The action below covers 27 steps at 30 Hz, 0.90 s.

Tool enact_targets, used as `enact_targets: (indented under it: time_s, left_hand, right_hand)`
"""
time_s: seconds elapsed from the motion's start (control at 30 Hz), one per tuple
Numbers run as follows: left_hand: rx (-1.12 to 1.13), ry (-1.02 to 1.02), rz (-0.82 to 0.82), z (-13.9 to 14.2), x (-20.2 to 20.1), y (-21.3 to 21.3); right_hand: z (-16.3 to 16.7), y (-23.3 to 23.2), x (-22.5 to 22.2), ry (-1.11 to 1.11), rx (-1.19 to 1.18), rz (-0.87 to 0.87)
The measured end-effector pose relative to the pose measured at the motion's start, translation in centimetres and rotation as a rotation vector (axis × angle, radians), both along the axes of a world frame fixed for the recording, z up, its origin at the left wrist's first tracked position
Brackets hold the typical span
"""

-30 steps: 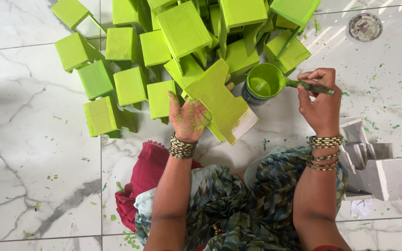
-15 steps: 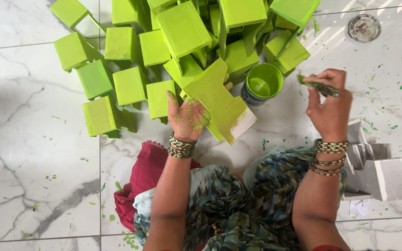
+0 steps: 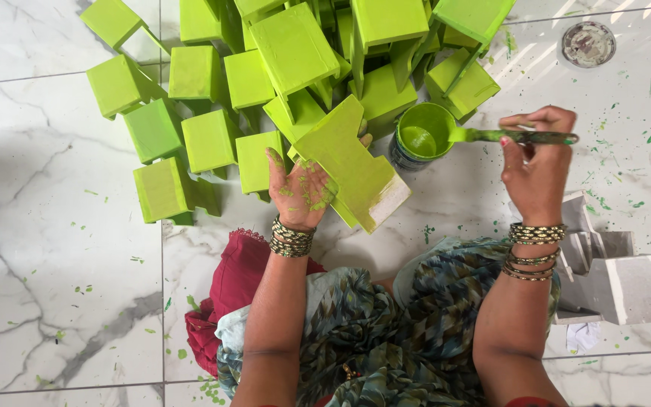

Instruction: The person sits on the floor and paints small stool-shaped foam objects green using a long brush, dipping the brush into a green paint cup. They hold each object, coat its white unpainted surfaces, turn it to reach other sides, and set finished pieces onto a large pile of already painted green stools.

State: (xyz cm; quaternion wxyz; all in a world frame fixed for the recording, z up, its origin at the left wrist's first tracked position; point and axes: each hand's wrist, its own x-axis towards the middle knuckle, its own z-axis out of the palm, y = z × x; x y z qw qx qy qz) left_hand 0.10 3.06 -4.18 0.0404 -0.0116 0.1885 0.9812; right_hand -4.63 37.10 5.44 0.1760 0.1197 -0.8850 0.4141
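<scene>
Holding the green wooden piece [image 3: 352, 169] up with your left hand [image 3: 299, 188], fingers wrapped on its edge, you pinch the paintbrush [image 3: 514, 136] in your right hand [image 3: 536, 166]. Its tip sits in the paint cup [image 3: 423, 136], at three o'clock from the piece. Wipe extra paint on the rim so it doesn't drip.
</scene>
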Motion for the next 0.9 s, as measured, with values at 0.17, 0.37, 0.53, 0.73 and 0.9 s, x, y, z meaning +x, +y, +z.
enact_targets:
  time_s: [0.17,0.37,0.53,0.73,0.9]
  left_hand:
    - [-0.044,-0.008,-0.017,0.1,0.1,0.1]
    - [-0.020,-0.025,-0.009,0.7,0.2,0.4]
    - [0.000,-0.028,-0.001,-0.2,0.2,-0.1]
    - [-0.020,-0.038,0.004,-1.1,0.0,0.1]
    - [-0.019,-0.046,-0.019,0.2,0.1,0.2]
  right_hand:
    - [-1.3,0.9,0.2,0.009,-0.231,0.011]
    - [-2.9,0.6,-1.2,-0.064,-0.267,0.080]
    - [-1.6,1.4,-0.3,-0.029,-0.210,0.081]
    - [-1.0,1.7,0.5,-0.005,-0.508,0.131]
    - [-2.6,2.9,-0.4,-0.033,-0.459,0.142]
